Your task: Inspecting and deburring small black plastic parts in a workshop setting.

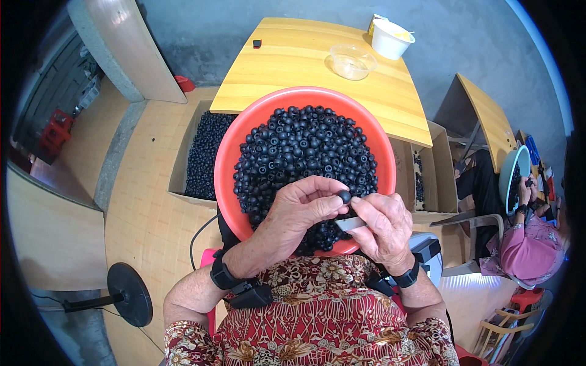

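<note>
One ball point(345, 196) the left hand point(300, 204) gripped, the right hand point(386, 224) a blade point(350, 224); many in the basin point(224, 168) seemed unfinished.

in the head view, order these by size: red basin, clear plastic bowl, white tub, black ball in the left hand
1. Red basin
2. Clear plastic bowl and white tub: too alike to rank
3. Black ball in the left hand

Apparently a small workshop: co-worker point(530, 251), cardboard boxes point(441, 174), heaped black beads point(305, 140)
</note>
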`<state>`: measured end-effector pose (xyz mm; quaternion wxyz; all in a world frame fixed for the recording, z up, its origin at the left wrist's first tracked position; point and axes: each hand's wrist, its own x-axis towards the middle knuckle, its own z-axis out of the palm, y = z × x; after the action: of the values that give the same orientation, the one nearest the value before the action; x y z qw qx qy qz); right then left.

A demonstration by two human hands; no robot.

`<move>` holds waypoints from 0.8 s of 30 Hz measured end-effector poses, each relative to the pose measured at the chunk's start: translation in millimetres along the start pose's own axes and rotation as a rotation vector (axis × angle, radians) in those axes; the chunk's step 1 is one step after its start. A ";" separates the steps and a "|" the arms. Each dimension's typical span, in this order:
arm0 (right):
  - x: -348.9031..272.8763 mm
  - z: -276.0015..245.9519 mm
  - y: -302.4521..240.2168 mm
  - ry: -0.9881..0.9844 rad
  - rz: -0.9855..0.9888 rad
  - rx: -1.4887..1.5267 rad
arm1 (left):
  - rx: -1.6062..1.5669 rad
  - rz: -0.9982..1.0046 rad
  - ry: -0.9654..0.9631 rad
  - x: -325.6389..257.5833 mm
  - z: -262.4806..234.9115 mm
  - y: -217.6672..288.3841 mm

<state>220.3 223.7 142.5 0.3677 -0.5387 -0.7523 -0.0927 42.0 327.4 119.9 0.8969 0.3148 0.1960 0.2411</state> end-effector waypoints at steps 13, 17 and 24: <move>3.2 0.3 -0.1 -0.017 0.057 -0.074 | 0.216 0.147 0.013 -2.2 -0.2 -4.1; 3.6 0.5 -0.2 -0.015 0.059 -0.072 | 0.313 0.218 0.042 -4.0 1.5 -4.5; 4.5 4.1 1.3 -0.006 0.065 -0.055 | 0.319 0.345 0.069 -2.8 -0.6 -12.7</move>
<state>218.9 229.8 142.2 0.3530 -0.5731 -0.7328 -0.0998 43.3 317.4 111.7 0.7743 0.4728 0.2053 0.3672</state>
